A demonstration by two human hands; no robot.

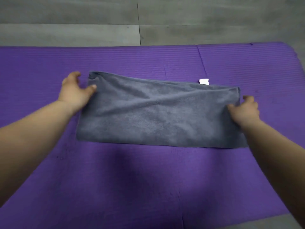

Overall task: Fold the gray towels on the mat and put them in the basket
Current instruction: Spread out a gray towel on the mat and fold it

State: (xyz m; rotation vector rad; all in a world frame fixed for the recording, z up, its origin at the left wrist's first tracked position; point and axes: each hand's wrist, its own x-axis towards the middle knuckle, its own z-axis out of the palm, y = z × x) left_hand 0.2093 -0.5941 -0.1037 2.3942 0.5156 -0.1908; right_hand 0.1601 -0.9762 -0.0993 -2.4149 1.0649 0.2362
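A gray towel (pixel 158 113) lies folded in half lengthwise on the purple mat (pixel 148 179), long side running left to right. A white label (pixel 204 81) sticks out at its far right edge. My left hand (pixel 76 91) pinches the towel's left edge between thumb and fingers. At the other end my right hand (pixel 244 109) grips the right edge near the far corner. The cloth is slightly wrinkled between the two hands. No basket is in view.
The mat covers most of the view and ends at the right (pixel 295 63). Beyond it is gray tiled floor (pixel 148 22). A seam (pixel 202 63) runs across the mat at the far right.
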